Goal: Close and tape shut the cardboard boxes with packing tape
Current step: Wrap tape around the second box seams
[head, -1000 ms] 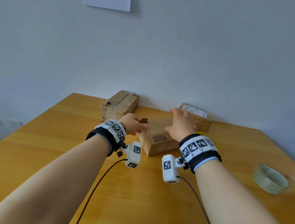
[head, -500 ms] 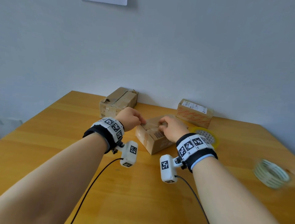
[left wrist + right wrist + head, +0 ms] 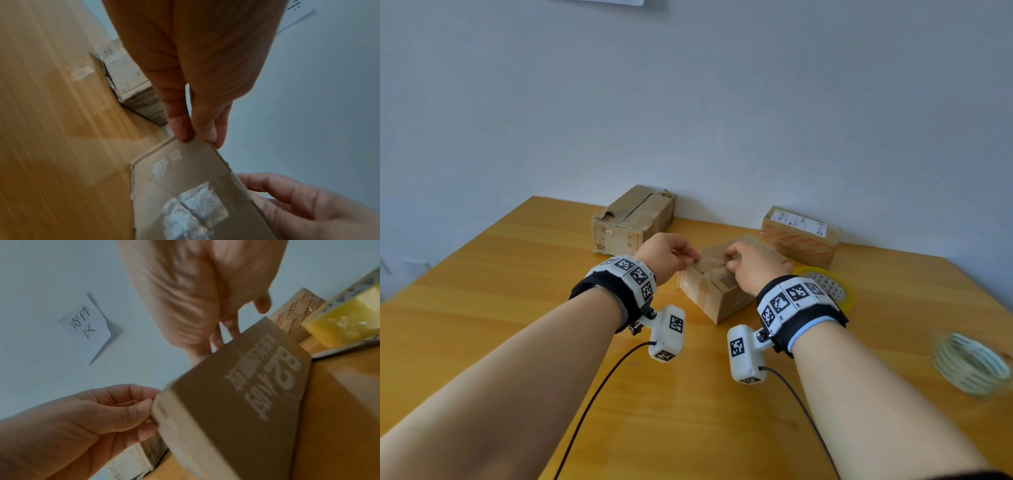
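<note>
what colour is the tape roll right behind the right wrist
Yellow: the tape roll has a translucent yellow rim and a patterned grey core, clearest in the head view.

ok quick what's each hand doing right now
Left hand: pinches the near box at its top left edge.
Right hand: fingers curled over the box top, grip unclear.

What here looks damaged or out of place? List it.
The far-left box has a torn, ragged top flap with peeling old tape. The middle box that both hands press shut shows scuffed tape remnants on its side. The pale tape roll lies far off at the table's right edge.
</note>
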The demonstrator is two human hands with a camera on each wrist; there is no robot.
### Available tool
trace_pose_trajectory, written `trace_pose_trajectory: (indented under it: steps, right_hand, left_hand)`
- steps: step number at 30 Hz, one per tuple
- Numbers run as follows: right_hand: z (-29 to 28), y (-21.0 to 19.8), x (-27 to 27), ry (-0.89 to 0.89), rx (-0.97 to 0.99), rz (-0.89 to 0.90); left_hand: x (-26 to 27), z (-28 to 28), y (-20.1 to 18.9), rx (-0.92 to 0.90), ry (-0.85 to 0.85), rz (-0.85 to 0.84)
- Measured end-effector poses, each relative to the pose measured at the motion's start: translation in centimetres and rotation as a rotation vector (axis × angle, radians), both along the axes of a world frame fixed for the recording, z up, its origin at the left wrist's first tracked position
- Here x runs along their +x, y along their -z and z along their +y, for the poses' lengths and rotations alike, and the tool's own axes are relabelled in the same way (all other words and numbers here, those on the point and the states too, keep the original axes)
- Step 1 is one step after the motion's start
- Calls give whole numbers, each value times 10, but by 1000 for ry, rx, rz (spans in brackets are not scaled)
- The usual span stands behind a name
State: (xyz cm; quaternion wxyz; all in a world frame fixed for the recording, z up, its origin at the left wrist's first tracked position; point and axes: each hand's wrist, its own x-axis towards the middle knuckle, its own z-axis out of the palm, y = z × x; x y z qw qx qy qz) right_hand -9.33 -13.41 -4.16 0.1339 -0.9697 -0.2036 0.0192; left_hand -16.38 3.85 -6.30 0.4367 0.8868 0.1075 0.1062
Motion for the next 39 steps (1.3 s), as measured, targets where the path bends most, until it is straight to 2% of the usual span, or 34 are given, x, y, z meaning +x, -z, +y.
trace_pose_trajectory:
  steps: [2, 4, 7, 14, 17, 21, 23, 31, 35, 39]
  right_hand:
    - [-3, -4, 3, 12, -9, -20]
    - [-7, -7, 4, -58, 3, 5]
    - [-14, -5, 3, -98, 174, 123]
    - [-25, 9, 10, -94, 421, 170]
    - [-36, 0, 19, -44, 538, 145]
    - [-72, -8, 32, 148, 738, 53]
    - [-92, -7, 34, 220, 771, 41]
    - [-114, 3, 48, 232, 503, 65]
    - [-120, -5, 59, 260, 314, 25]
    - [-121, -19, 61, 239, 61, 218]
  left_hand:
    - [2, -3, 3, 31, 52, 2]
    - [6, -6, 5, 73, 38, -19]
    - [15, -10, 6, 77, -43, -45]
    - [36, -23, 5, -3, -79, -63]
    - [43, -24, 9, -88, -113, -68]
    - [50, -25, 15, -134, -123, -107]
    - [55, -27, 16, -138, -118, -118]
    - [68, -36, 32, -201, -97, -263]
    - [71, -29, 33, -287, -49, -263]
    - [71, -26, 30, -189, -21, -241]
